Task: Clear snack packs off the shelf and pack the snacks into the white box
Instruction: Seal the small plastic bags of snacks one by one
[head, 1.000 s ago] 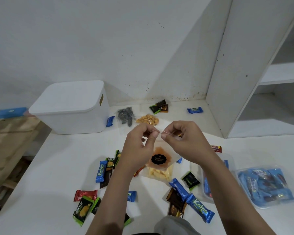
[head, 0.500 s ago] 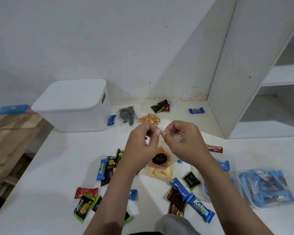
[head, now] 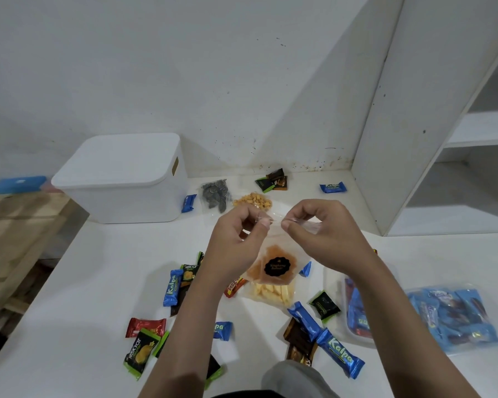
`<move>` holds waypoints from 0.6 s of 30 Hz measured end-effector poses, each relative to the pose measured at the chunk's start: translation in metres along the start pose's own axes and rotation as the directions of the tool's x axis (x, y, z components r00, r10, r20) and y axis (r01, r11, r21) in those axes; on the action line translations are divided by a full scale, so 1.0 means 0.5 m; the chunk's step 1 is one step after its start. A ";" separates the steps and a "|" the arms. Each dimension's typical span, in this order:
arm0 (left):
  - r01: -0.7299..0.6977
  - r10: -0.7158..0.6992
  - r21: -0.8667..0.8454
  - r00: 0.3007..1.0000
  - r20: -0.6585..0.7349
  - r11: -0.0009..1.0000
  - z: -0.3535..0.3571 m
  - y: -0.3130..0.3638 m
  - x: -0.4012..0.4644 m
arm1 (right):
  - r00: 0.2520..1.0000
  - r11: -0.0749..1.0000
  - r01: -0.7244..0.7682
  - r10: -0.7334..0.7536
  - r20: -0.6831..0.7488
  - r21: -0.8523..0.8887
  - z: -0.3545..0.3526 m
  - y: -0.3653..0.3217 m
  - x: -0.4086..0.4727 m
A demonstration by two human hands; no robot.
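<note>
Both hands are up over the middle of the white table [head: 69, 297], working the top edge of a clear snack pouch [head: 273, 271]. Left hand [head: 236, 239] pinches the pouch's top strip between thumb and curled fingers; right hand [head: 319, 234] pinches the same strip just beside it, thumb tips nearly touching.

Pouch: transparent plastic, hanging below the hands, orange-dusted upper part, pale yellow stick-shaped pieces at the bottom, round black label with gold text in the middle. Text too small to read reliably.

White box [head: 121, 179] sits back left on the table near the wall, lid on, slot handle on its right side. Well apart from the pouch.

Loose snacks around the pouch:
- blue Kalpa bar [head: 338, 351] front right
- another blue Kalpa bar [head: 172, 287] left of the left forearm
- green Nextar pack [head: 140, 353] front left, red wrapper [head: 145, 326] just behind it
- clear bag of peanuts [head: 252, 200] and clear bag of dark pieces [head: 215, 194] behind the hands
- clear bag of blue-wrapped snacks [head: 454, 317] far right

White shelf unit [head: 391, 139] stands at right.
</note>
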State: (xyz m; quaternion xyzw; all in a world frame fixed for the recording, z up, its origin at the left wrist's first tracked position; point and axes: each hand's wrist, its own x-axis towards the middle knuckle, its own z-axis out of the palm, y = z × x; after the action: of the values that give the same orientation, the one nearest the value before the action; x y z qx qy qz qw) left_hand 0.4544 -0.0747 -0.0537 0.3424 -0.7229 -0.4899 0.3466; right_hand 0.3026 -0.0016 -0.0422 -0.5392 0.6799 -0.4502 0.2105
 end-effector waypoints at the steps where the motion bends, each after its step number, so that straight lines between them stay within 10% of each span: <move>1: 0.010 -0.009 -0.010 1.000 0.025 1.000 0.000 0.001 0.000 | 1.000 1.000 0.003 -0.003 0.005 -0.010 0.000 0.000 0.000; 18: -0.036 0.036 -0.017 0.999 -0.024 0.999 -0.005 -0.015 0.003 | 0.991 0.990 0.137 -0.137 -0.004 -0.026 0.022 0.001 0.002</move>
State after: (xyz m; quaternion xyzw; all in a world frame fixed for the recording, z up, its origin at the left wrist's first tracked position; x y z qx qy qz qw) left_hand 0.4567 -0.0793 -0.0599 0.3323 -0.7205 -0.4856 0.3669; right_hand 0.3106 -0.0067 -0.0478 -0.5861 0.6475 -0.4564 0.1702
